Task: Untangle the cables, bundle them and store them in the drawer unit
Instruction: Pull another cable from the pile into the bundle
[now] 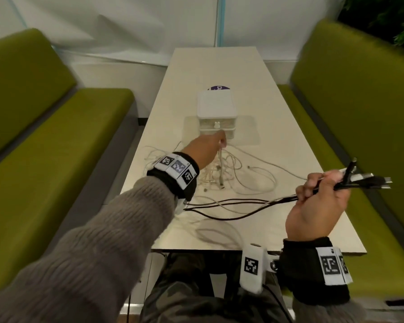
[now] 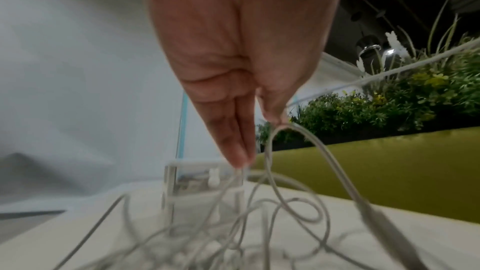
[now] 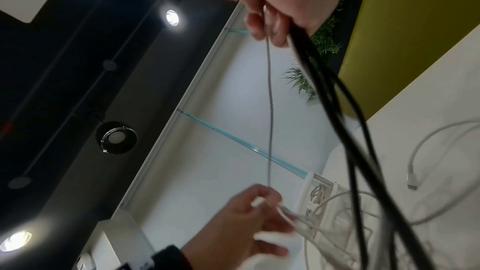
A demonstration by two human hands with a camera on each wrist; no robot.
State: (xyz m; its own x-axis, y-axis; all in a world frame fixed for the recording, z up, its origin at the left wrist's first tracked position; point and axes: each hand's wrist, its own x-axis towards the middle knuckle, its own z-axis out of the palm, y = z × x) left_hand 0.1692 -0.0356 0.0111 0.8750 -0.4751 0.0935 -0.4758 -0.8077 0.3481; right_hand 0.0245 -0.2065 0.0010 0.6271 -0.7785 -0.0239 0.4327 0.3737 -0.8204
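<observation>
A tangle of white cables (image 1: 219, 176) lies mid-table in front of the small white drawer unit (image 1: 216, 113). My left hand (image 1: 221, 143) reaches over the tangle, just short of the unit, and pinches a white cable loop (image 2: 291, 130) lifted off the pile. My right hand (image 1: 313, 185) is raised at the near right and grips a bunch of black cables (image 1: 243, 203), whose plugs (image 1: 364, 178) stick out to the right. A thin white cable (image 3: 270, 110) runs taut from my right hand (image 3: 270, 32) to my left hand (image 3: 262, 202). Both drawers look closed.
The long cream table (image 1: 219, 66) stands between two green benches (image 1: 56, 136), (image 1: 359, 101). A purple round sticker (image 1: 219, 87) shows behind the unit. A loose white cable with a plug (image 3: 413, 182) lies at the right of the pile. Plants (image 2: 389, 98) top the right bench.
</observation>
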